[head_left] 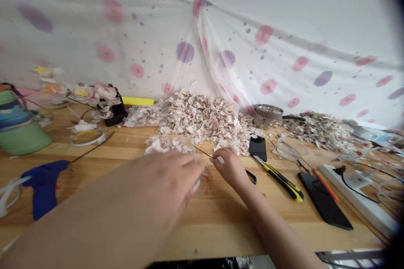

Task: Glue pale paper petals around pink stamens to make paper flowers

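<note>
Pinched a thin stick point(203, 152) in the right hand point(229, 167), before the pale flake heap point(202, 115). Extended the left hand point(173, 176) there, with finger closure impossible to tell.

Up top, a white draped sheet point(158, 46) bears pink and purple spots; mid-frame, a thin stick point(203, 152) is brown.

Thin dark stick point(203, 152) in the right hand point(229, 166) (left hand point(175, 175) nearby), pale flake heap point(202, 117) behind.
</note>
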Available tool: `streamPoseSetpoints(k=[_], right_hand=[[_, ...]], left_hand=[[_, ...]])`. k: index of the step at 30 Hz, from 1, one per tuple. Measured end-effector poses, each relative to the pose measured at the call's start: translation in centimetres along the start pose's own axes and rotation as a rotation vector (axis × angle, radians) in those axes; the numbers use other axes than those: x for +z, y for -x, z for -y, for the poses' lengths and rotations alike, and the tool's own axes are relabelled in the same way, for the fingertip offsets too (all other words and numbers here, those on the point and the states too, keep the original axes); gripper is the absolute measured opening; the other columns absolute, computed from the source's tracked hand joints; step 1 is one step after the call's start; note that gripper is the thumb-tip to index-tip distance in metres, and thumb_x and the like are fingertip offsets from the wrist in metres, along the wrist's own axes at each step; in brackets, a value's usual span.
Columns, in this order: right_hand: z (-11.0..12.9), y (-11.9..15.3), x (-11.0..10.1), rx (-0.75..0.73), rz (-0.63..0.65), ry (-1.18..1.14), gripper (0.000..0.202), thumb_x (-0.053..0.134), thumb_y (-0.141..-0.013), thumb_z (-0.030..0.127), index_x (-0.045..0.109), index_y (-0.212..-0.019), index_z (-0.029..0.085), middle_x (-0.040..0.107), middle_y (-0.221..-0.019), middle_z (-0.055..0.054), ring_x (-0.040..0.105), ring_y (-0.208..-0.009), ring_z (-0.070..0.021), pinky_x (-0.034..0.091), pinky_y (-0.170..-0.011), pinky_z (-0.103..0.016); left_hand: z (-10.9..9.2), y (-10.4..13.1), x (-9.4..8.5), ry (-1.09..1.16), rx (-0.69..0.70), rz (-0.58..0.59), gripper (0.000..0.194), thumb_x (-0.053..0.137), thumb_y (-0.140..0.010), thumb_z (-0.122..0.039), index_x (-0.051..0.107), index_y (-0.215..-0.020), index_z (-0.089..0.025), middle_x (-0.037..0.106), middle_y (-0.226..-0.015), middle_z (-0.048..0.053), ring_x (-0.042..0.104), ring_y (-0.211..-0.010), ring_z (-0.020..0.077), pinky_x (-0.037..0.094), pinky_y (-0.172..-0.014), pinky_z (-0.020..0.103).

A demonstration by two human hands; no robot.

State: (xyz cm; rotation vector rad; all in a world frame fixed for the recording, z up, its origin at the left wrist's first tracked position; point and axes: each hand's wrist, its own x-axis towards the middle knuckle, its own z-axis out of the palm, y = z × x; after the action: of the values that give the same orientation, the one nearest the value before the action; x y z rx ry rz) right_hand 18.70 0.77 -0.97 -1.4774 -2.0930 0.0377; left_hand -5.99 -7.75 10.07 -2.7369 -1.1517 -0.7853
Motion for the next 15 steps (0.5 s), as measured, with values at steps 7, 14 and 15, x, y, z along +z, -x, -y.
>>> streamPoseSetpoints(k=[7, 14, 15], right_hand=[[1.3, 1.1, -1.1, -0.264, -0.268, -0.006, 0.002, 0.066, -0.087, 0.02, 0.068, -0.086, 0.021, 0.073, -0.096, -0.003, 0.054, -0.102, -0.0255, 0.037, -0.095, -0.042], [1.5, 1.5, -1.1, -0.383, -0.395, 0.124, 0.004, 0.066, -0.088, 0.023, 0.065, -0.09, 0.027, 0.07, -0.114, 0.0, 0.051, -0.11, -0.028, 0.031, -0.099, -0.047], [1.4, 1.5, -1.1, -0.354, -0.405, 0.135, 0.011, 0.066, -0.088, 0.025, 0.064, -0.098, 0.028, 0.066, -0.123, -0.003, 0.049, -0.114, -0.0296, 0.031, -0.1, -0.049]], left_hand=[[-0.7, -6.4, 3.1, -0.052, -0.098, 0.384, 0.025, 0.049, -0.082, -0.008, 0.07, -0.094, -0.014, 0.075, -0.095, 0.014, 0.069, -0.085, 0.0293, 0.05, -0.077, 0.039], [2.3, -5.6, 7.4, 0.19, -0.199, 0.413, 0.021, 0.051, -0.073, -0.005, 0.066, -0.071, -0.019, 0.07, -0.067, 0.004, 0.063, -0.062, 0.0212, 0.037, -0.055, 0.027], [3.3, -5.6, 7.8, 0.247, -0.208, 0.382, 0.02, 0.051, -0.073, -0.007, 0.064, -0.066, -0.02, 0.066, -0.061, 0.001, 0.061, -0.057, 0.0187, 0.036, -0.053, 0.026]])
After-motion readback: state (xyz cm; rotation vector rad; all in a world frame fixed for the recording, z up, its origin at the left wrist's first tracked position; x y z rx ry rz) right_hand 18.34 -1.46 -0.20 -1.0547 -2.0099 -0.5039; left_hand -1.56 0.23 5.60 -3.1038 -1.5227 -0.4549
